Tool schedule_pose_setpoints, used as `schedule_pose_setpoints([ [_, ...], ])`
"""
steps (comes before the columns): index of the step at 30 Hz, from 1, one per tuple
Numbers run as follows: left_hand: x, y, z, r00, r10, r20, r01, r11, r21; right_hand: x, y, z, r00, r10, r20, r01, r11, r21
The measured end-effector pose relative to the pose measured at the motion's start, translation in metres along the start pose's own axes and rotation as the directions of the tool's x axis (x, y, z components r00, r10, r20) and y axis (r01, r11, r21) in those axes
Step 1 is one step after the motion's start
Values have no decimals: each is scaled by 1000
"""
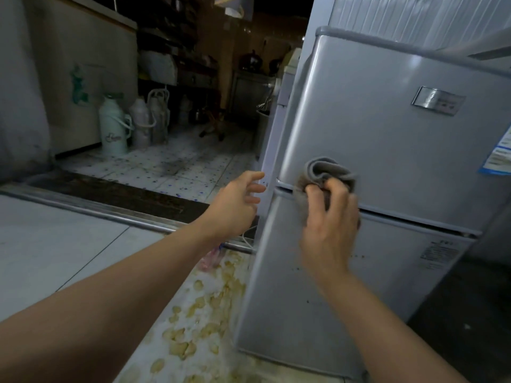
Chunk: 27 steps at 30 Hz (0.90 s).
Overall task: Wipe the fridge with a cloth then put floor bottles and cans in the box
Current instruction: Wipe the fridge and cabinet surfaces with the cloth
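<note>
Right hand has its grip clamped on a bunched grey cloth, pressed against the silver fridge right at the seam between its two doors. Left hand hovers at 9 o'clock, fingers apart, holding nothing. Fridge badge and stickers are too blurry to read. Dim room, stained tile floor, thermos jugs at 10 o'clock.

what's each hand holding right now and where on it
The right hand grips the bunched grey cloth by its lower folds, against the fridge door seam. The left hand holds nothing.
</note>
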State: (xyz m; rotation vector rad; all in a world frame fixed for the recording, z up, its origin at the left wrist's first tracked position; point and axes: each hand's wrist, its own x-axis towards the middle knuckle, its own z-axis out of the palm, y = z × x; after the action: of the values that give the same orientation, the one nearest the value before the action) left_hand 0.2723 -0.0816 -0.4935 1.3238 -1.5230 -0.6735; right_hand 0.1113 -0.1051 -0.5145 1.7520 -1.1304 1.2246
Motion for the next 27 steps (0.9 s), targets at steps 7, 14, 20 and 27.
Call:
schedule_pose_setpoints([
  [7,-1,-19,8,960,-80,-270,89,996,19,8,-24,17,938,-328,113,336,940,-63],
  [14,-8,-27,8,936,-69,-346,96,994,60,-56,-5,37,850,-518,91,525,847,-78],
  [20,-18,-25,19,958,-32,-286,72,989,129,-86,9,30,759,-600,254,632,773,-59],
  [27,-10,-14,35,956,-57,-287,115,975,188,-40,38,12,925,-368,96,377,919,-112],
])
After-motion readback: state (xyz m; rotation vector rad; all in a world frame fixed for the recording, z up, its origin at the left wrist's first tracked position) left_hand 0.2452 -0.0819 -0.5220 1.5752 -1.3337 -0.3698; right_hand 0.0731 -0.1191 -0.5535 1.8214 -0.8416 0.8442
